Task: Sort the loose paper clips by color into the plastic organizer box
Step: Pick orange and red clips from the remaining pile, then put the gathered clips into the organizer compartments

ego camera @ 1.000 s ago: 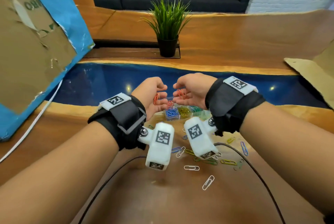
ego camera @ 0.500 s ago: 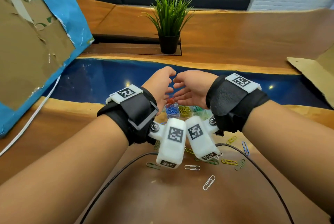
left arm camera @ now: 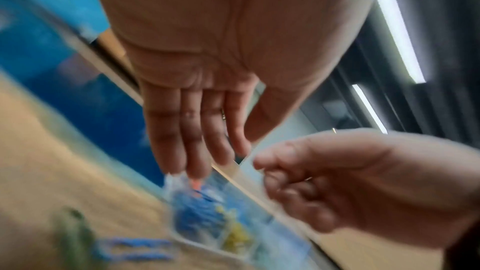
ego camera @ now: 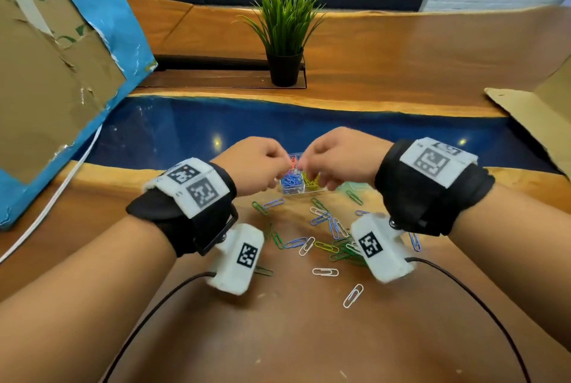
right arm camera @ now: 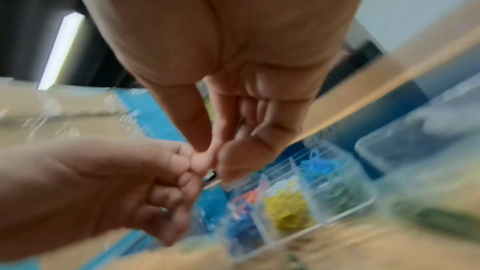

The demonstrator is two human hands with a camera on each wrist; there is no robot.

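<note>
Both hands meet above the organizer [ego camera: 304, 186]. Left hand [ego camera: 253, 166] fingers look extended in its blurred wrist view, curled in the head view; grasp cannot be told. Right hand [ego camera: 338, 157] fingers curl, thumb to fingertip; contents unclear. Box holds blue, yellow, red clips. Loose clips [ego camera: 324, 228] lie on the tabletop [ego camera: 293, 336] between the wrists. Plant [ego camera: 285, 30] behind; cardboard [ego camera: 52, 61] left.

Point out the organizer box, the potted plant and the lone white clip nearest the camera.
organizer box [ego camera: 304, 191]: head view, clear front wall.
potted plant [ego camera: 284, 69]: head view, black pot.
white clip [ego camera: 353, 295]: head view, middle of its loops.
</note>
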